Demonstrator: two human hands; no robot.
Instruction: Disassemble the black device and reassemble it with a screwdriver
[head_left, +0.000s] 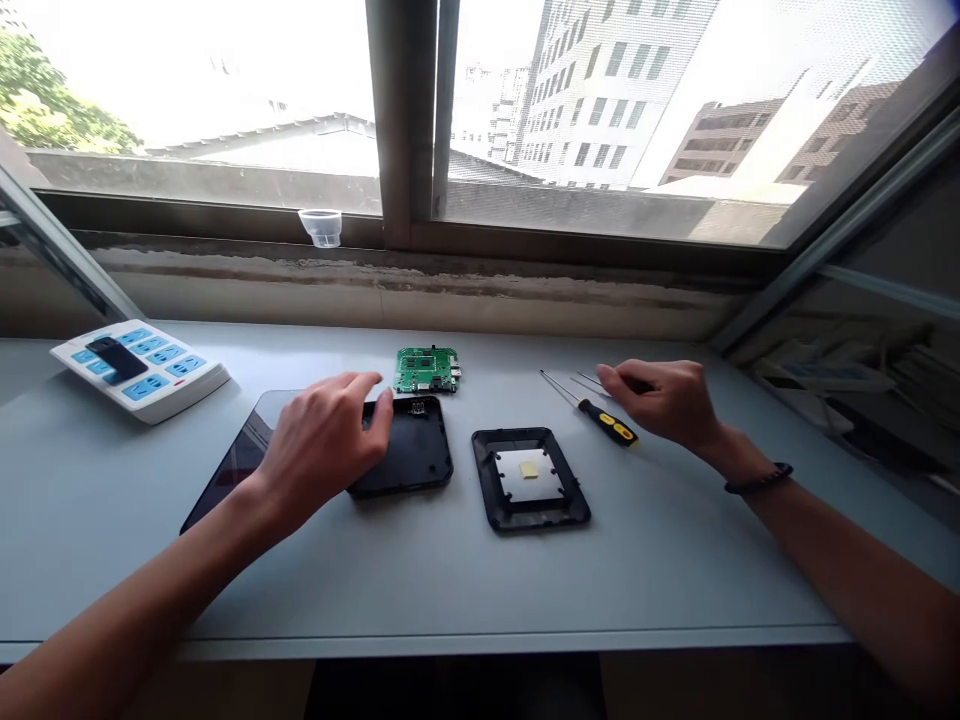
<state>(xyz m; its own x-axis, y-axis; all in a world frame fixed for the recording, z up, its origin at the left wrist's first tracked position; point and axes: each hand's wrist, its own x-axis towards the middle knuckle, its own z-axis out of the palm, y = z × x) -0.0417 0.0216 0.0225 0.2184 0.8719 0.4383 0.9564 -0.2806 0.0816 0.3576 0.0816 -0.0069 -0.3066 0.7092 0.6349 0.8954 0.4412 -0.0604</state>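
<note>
Looking down at a white desk [480, 600], and all eyes are on a black plastic case shell [420, 462], with the left hand [322, 450] planted right on top of it! Those fingers [375, 420] are spread wide across the shell, lying flat with no pinch on anything. Just left of the shell, a glossy dark tablet-like panel [232, 465] runs out from under the palm, and it's hard to tell whether the two actually touch. Directly behind the shell sits a green circuit board [426, 368], bare and untouched. Just right of the shell lies a black rectangular frame [487, 475] with a silver plate [529, 480] in its centre and a small yellow pad [529, 469] stuck on it. Farther right, a yellow-and-black screwdriver [609, 422] rests on the desk, and beside it is a thin metal tool [589, 380]. Over that tool comes the right hand [656, 405], a dark bracelet [759, 478] on its wrist, its fingers [619, 380] curled in narrow, and from here you cannot tell whether they hold anything. Well left of the shell, a power strip [139, 370] with blue sockets carries a black plug [116, 360].
</note>
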